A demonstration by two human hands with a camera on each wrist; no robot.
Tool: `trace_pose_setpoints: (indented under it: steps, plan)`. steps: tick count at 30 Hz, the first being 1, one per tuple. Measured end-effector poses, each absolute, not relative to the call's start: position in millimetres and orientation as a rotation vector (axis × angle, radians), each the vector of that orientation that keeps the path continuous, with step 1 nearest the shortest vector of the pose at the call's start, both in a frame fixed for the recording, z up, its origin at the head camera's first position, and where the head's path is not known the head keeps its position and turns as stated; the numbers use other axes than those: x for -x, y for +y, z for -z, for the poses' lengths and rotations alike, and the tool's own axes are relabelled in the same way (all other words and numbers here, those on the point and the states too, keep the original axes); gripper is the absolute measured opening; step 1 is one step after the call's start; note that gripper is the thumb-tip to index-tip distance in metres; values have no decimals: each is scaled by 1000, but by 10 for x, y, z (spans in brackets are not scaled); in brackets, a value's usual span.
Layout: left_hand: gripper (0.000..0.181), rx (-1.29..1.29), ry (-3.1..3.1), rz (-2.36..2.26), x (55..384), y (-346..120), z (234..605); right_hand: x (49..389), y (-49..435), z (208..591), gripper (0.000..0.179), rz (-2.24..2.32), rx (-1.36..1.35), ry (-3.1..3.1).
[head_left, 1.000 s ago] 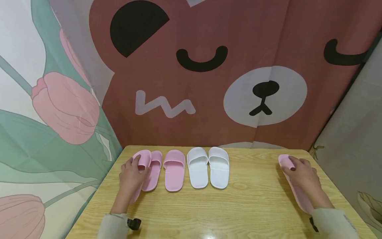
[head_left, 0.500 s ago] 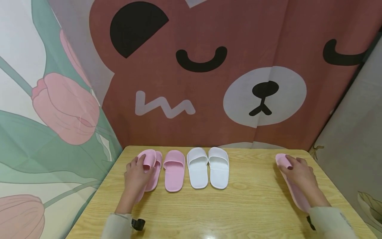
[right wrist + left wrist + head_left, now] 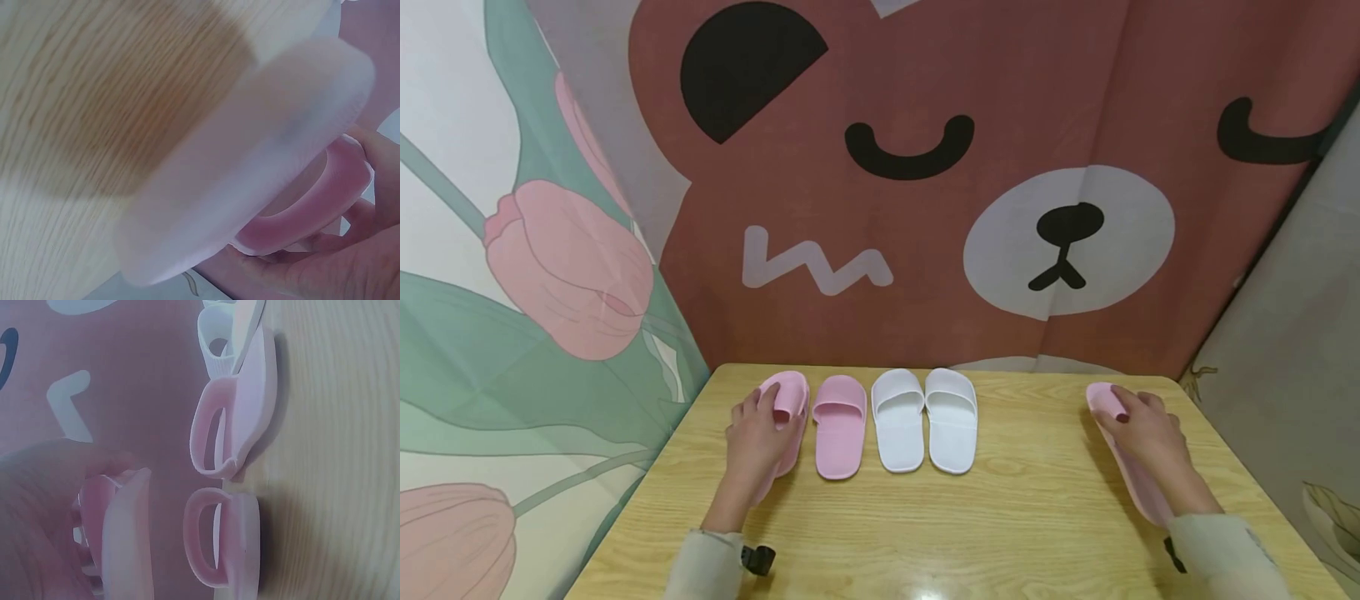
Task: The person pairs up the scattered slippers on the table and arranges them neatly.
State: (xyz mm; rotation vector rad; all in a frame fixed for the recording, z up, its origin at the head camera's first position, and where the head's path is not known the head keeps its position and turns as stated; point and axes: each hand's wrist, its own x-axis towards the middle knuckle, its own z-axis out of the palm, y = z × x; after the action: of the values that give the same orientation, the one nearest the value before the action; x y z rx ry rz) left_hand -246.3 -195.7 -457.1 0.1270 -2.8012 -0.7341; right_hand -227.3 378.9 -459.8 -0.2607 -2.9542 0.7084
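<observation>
My left hand (image 3: 756, 435) grips a pink slipper (image 3: 788, 388) by its strap. In the left wrist view this held slipper (image 3: 128, 544) hangs apart from the table, beside a pink slipper (image 3: 249, 544) that lies there. From the head view it covers most of that slipper. Just to the right lies another pink slipper (image 3: 840, 437), toe toward the back. At the table's right side, my right hand (image 3: 1152, 437) holds one more pink slipper (image 3: 1131, 479) by the strap. Its pale sole (image 3: 250, 162) is tilted and raised over the wood in the right wrist view.
Two white slippers, a left one (image 3: 899, 433) and a right one (image 3: 952, 433), lie side by side near the back edge of the wooden table (image 3: 1000, 533). A bear-patterned curtain (image 3: 925, 317) hangs behind. A tulip-patterned curtain (image 3: 565, 275) borders the left.
My left hand has moved right with its slipper, which now overlaps the pink slipper lying there. My right hand has shifted slightly left with its slipper. The slippers on the table have stayed put.
</observation>
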Motion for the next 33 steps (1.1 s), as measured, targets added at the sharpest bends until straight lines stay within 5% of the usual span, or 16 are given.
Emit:
trace_pose_setpoints:
  steps: [33]
  plan:
    - [73, 26, -2698, 718, 2426, -1450, 4680, 2426, 3638, 4616, 89, -764, 296, -2963]
